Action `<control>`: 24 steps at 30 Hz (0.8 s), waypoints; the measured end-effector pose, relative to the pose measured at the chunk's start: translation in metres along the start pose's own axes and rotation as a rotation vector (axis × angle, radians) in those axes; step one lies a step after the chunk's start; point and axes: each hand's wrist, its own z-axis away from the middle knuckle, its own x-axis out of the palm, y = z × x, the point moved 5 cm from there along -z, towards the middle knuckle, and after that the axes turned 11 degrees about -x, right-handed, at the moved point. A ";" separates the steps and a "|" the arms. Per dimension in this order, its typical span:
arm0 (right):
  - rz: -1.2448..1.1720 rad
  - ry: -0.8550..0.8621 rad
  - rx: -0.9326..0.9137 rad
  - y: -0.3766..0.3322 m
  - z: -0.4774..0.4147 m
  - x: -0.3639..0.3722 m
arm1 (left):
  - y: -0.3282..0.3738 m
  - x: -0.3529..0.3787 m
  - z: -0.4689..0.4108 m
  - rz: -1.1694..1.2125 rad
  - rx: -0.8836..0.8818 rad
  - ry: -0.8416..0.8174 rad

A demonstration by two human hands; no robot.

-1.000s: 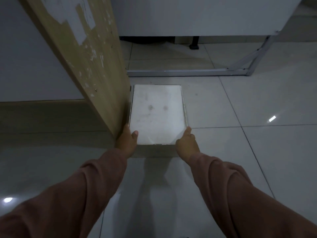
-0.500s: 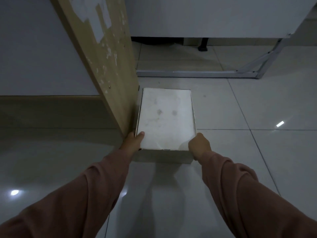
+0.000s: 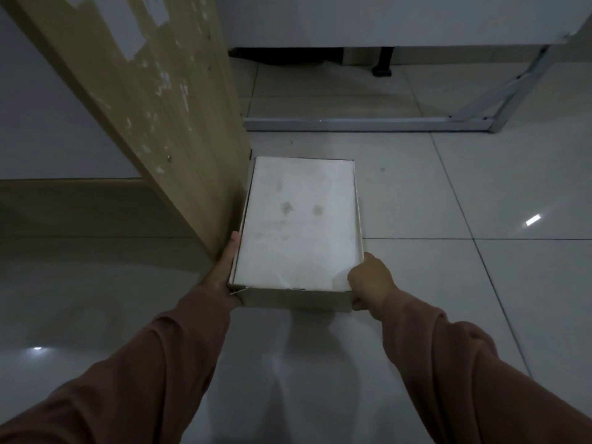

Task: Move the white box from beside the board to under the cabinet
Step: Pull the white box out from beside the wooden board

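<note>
A flat white box with faint stains on its lid sits on the tiled floor, its left side close against a leaning wooden board. My left hand presses flat along the box's near left side, between box and board. My right hand wraps around the near right corner, fingers curled under the edge. The near end of the box looks slightly raised. The white cabinet stands at the far end, with a dark gap beneath it.
A grey metal frame bar lies across the floor between the box and the cabinet, with a slanted strut at the right. A black leg stands under the cabinet. A white wall is on the left.
Both hands have slid from the box's near edge onto its sides and gripped it. The box's near end has come toward me and lifted slightly.
</note>
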 end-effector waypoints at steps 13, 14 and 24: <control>-0.211 0.040 -0.002 0.016 0.001 -0.013 | 0.018 0.008 -0.009 -0.139 0.048 0.012; -0.225 0.036 0.005 0.015 0.003 -0.013 | 0.018 0.009 -0.008 -0.134 0.045 0.010; -0.224 -0.050 0.016 0.015 0.034 -0.015 | -0.005 -0.001 0.005 -0.140 -0.003 -0.009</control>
